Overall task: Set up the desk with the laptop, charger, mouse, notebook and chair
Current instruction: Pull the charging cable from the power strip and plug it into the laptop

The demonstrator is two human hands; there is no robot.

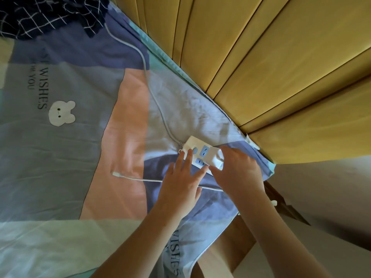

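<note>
On the bed, the right hand (239, 171) grasps the white charger (215, 158) at the power strip (197, 152), which the released left hand (180, 183) steadies with spread fingers.

Under my hands, the power strip (197, 152) is white with blue sockets; the bedsheet (84, 137) beneath it shows lavender, pink and mint blocks.

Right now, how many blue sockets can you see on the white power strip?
2: one by the round button, one nearer the left hand. The charger and right hand may hide more.
</note>
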